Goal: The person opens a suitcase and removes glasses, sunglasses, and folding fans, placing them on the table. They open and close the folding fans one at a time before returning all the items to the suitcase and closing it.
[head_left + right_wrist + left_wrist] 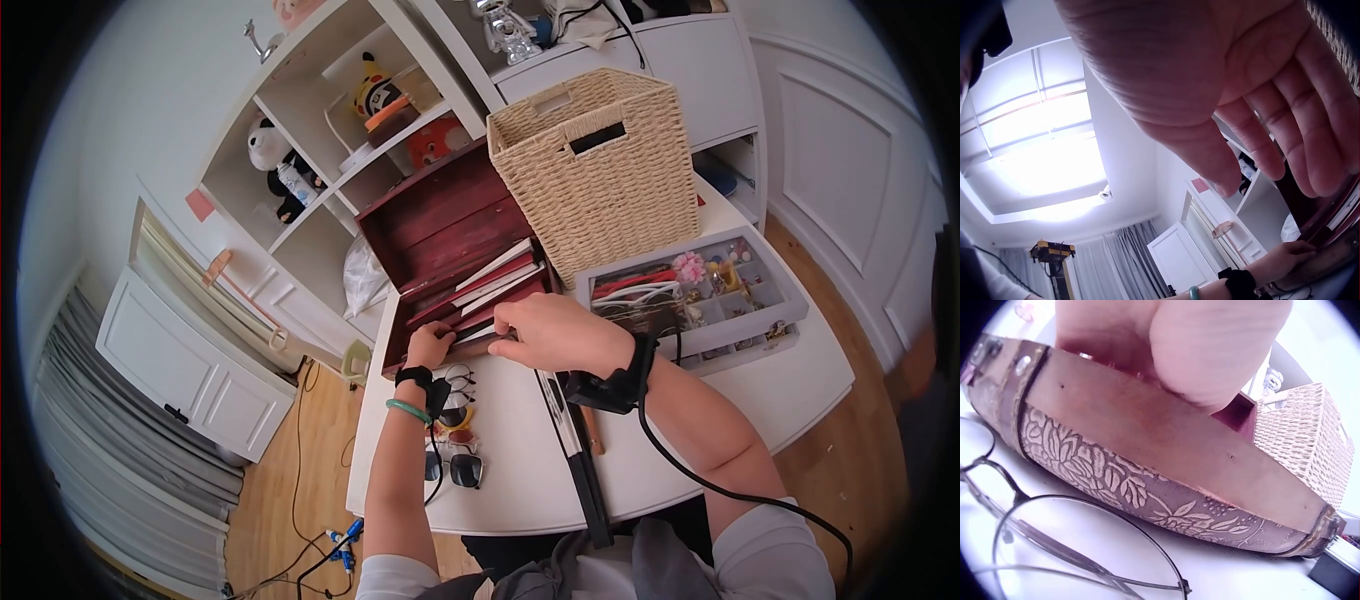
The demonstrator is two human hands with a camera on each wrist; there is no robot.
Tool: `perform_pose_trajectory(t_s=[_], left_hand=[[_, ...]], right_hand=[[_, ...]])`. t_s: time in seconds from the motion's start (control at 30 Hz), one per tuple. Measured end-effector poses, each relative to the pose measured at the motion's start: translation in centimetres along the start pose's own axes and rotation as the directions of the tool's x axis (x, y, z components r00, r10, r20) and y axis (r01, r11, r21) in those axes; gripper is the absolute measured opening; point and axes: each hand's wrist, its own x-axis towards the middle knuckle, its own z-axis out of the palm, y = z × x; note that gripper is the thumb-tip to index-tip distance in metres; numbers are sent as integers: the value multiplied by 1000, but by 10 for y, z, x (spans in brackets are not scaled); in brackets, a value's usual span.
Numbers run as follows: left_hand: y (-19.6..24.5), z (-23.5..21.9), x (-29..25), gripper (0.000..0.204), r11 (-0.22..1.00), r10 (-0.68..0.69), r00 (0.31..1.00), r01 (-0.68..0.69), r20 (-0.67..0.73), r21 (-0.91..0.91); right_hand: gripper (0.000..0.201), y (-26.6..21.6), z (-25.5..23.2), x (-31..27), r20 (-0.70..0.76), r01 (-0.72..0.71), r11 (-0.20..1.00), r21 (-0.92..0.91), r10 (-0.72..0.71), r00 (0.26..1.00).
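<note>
A dark red wooden box [440, 225] stands on the table with its lid raised. In the left wrist view its front wall [1129, 469] carries an embossed leaf pattern. Several long, slim white-and-red items [490, 290] lie side by side inside. My left hand [430, 345] reaches over the front wall at the box's left end, fingertips down among the items; I cannot tell whether they grip one. My right hand [560, 330] hovers over the box's right front part. In the right wrist view its fingers [1304, 131] are loosely bent and hold nothing.
A tall woven basket [610, 180] stands behind, right of the box. Beside it is a grey compartment case [690, 290] of trinkets. Several glasses, including dark sunglasses [467, 470], lie in front. A long black-and-white item [580, 470] overhangs the table's front edge beside a brown stick [594, 432].
</note>
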Motion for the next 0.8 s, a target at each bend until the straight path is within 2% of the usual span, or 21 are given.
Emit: perform_pose_trajectory(t_s=[0.07, 0.13, 0.27, 0.33, 0.43, 0.67, 0.73, 0.8], left_hand=[[1, -2, 1, 32, 1000, -7, 1000, 7, 11, -10], [8, -9, -2, 46, 994, -69, 993, 76, 92, -74], [10, -12, 0, 51, 993, -63, 987, 77, 145, -92], [12, -14, 3, 61, 991, -99, 974, 115, 204, -64], [6, -13, 10, 61, 992, -105, 961, 120, 258, -44], [2, -11, 11, 57, 991, -83, 955, 110, 286, -79], [5, -12, 9, 51, 1000, 0, 976, 6, 218, -27], [6, -12, 9, 48, 999, 34, 978, -32, 204, -12]], right_hand=[[29, -1, -1, -1, -9, -11, 1000, 10, 11, 1000], [29, -1, -2, -1, -3, -15, 1000, 5, 15, 1000], [29, -2, -2, -1, -5, -10, 1000, 4, 11, 1000], [29, -3, -3, -1, 1, -20, 1000, 5, 20, 1000], [29, -3, -3, -1, 5, -26, 1000, 6, 26, 1000], [31, 4, 2, 1, -24, 18, 1000, -15, -18, 1000], [31, 4, 2, 1, -21, 14, 1000, -15, -14, 1000], [31, 3, 3, 1, -19, 12, 1000, -18, -12, 1000]])
